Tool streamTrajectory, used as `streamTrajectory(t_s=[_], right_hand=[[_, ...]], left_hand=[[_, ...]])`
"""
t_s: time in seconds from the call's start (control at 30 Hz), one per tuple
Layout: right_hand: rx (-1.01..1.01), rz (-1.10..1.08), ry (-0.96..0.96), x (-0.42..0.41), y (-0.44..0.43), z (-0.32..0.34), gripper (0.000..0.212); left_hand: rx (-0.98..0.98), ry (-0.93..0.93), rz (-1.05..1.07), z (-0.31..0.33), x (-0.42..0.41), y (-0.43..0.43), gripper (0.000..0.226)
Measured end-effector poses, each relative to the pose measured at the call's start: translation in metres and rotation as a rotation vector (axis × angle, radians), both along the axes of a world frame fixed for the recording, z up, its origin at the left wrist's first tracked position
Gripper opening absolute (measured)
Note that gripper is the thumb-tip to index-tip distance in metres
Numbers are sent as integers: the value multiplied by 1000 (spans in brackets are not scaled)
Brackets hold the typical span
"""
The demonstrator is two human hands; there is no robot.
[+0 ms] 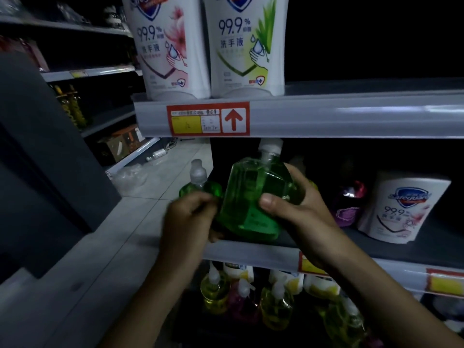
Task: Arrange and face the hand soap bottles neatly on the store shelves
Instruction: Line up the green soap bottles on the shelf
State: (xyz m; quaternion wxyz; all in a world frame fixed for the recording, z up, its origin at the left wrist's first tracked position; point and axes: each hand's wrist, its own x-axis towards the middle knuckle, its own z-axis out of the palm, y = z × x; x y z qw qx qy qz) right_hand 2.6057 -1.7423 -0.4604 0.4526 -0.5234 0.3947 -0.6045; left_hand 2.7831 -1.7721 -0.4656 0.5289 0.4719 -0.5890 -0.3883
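While right hand [296,209] grips green bottle [251,192] at grey shelf [238,251] | left hand [190,219] curled, grip unclear | dim aisle, tiled floor [160,187]

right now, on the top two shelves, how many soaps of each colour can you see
white packs: 3
green bottles: 2
purple bottle: 1
total: 6 in plain sight

A shop is indicated: tiered metal shelves [351,114] are stocked with Safeguard hand-soap pouches [173,46] and pump bottles [216,290], and a red-and-yellow price tag [208,119] is fitted to one shelf edge.
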Motion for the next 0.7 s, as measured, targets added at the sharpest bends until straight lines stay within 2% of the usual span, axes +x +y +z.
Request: streamTrajectory(t_s=[0.03,0.07,0.1,0.17,0.23,0.33,0.47,0.7], right_hand=[[-1,-96,54,3,-1,1,80],[-1,-193,120,6,-2,3,86],[-3,-285,182,10,-2,4,91],[-30,-435,263,20,-4,5,91],[-52,-564,336,31,-7,0,93],[-126,-705,436,39,-15,-12,96],[-275,-729,644,38,-25,-22,93],[-175,-674,723,44,-37,-46,93]], left_hand=[[-164,-188,161,0,7,-6,11],[-261,-292,277,0,14,-13,13],[-286,-321,336,0,21,-19,28],[-178,-294,274,-5,29,-34,62],[-68,-326,137,-9,30,-45,79],[-4,-273,-56,-15,30,-53,65],[-54,-302,-88,-13,33,-56,55],[-51,-283,-106,-14,38,-59,50]])
